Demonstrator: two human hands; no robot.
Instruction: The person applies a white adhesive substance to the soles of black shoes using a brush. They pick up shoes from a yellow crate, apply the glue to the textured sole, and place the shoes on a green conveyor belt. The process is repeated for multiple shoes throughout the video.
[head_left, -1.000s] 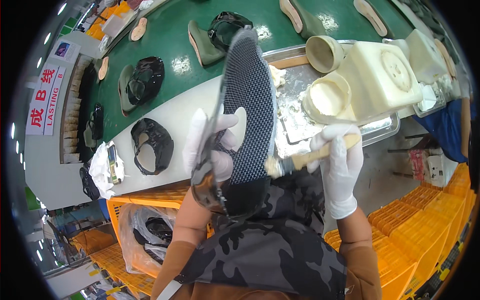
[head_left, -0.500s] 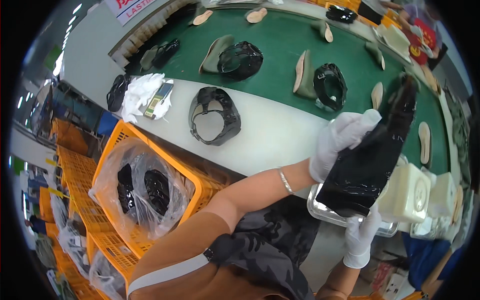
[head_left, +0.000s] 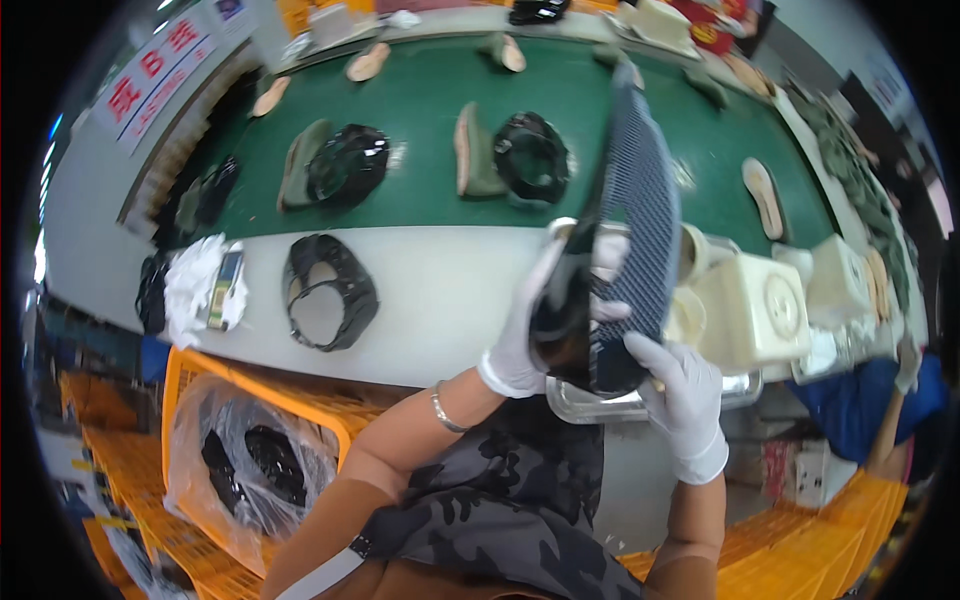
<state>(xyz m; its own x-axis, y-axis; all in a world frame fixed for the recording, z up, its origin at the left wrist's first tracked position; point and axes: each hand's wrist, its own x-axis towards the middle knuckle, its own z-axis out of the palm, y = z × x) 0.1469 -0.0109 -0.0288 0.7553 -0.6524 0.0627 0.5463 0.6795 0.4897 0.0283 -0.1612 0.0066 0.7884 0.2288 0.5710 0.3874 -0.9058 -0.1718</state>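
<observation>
Both my hands wear white gloves. Between them, upright over the near edge of the table, is a black glossy shoe upper [head_left: 644,210] with bluish-grey mesh lining facing out. My left hand [head_left: 518,335] is wrapped round its left side, and some fingers show through the opening against the mesh. At its lower right end, my right hand [head_left: 685,395] pinches the edge with thumb and fingers. Another black upper [head_left: 352,290] lies curled open on the white tabletop [head_left: 450,290] to the left. Behind the held upper and to its right stand a pale cup [head_left: 690,250] and a metal tray [head_left: 735,388].
The green conveyor [head_left: 420,85] carries shoe lasts with olive uppers [head_left: 484,160] and black uppers [head_left: 532,158]. A cream box-shaped container [head_left: 750,310] stands right. White cloth [head_left: 192,285] lies left. Below it, an orange crate [head_left: 352,418] holds black uppers in clear plastic. A person works at the far right.
The held upper has turned from its glossy outside to its mesh lining and moved left. My right hand has come up to its lower edge. The whole view has swung right.
</observation>
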